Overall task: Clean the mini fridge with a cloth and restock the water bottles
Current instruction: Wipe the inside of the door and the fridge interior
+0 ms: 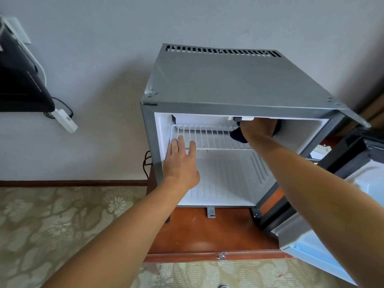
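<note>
A grey mini fridge (218,80) stands open on a low wooden stand, its white inside bare of bottles. A white wire shelf (207,138) spans the upper part. My left hand (180,161) lies flat with straight fingers on the shelf's front left edge. My right hand (259,129) reaches deep into the top right of the fridge and presses a dark blue cloth (236,136) on the shelf; its fingers are hidden under the fridge's top lip. No water bottles are in view.
The fridge door (332,215) hangs open to the right. The wooden stand (207,235) juts out in front of the fridge. A black device (20,80) with a white adapter (64,120) hangs on the left wall. Patterned carpet (62,225) covers the floor.
</note>
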Demonstrator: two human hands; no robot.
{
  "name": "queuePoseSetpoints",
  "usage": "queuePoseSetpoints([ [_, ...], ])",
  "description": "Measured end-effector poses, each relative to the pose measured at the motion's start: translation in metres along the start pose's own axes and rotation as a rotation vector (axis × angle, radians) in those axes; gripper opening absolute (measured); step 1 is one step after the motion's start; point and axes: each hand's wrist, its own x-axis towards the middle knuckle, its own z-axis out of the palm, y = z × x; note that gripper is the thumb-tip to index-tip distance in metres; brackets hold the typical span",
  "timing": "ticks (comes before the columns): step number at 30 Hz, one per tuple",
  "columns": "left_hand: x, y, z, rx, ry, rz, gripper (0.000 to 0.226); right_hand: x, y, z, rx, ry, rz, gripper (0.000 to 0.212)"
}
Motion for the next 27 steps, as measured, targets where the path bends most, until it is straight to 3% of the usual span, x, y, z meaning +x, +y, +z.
queuePoseSetpoints([
  [3, 0.000, 0.000, 0.001, 0.013, -0.001, -0.004, 0.088, -0.002, -0.009, 0.012, -0.044, 0.025, 0.026, 0.019],
  [7, -0.002, 0.002, 0.003, 0.021, 0.010, -0.012, 0.092, -0.030, -0.021, 0.036, -0.113, 0.149, 0.051, 0.039],
  [10, -0.001, 0.003, 0.004, 0.032, 0.017, -0.016, 0.093, -0.039, -0.043, 0.041, -0.152, 0.017, -0.079, 0.024],
  [12, 0.001, 0.004, 0.005, 0.048, 0.029, -0.016, 0.093, -0.048, -0.063, 0.039, -0.056, 0.024, -0.179, 0.015],
  [16, 0.002, 0.003, 0.007, 0.057, 0.036, -0.016, 0.088, -0.073, -0.090, 0.057, 0.155, 0.124, -0.437, 0.050],
  [19, 0.001, 0.002, 0.007, 0.059, 0.045, -0.006, 0.092, -0.060, -0.086, 0.048, 0.212, -0.028, -0.548, 0.059],
  [21, 0.001, 0.001, 0.007, 0.046, 0.055, 0.002, 0.095, -0.050, -0.075, 0.042, 0.241, -0.160, -0.423, 0.032],
  [22, 0.001, 0.001, 0.006, 0.038, 0.058, 0.002, 0.096, -0.045, -0.071, 0.035, 0.380, -0.195, -0.293, 0.015],
  [25, 0.000, 0.001, 0.007, 0.033, 0.049, -0.002, 0.098, -0.039, -0.068, 0.007, 1.161, -0.379, 0.380, 0.012],
  [27, 0.001, 0.002, 0.007, 0.041, 0.040, -0.009, 0.098, -0.042, -0.069, -0.009, 1.450, -0.515, 0.542, 0.004],
])
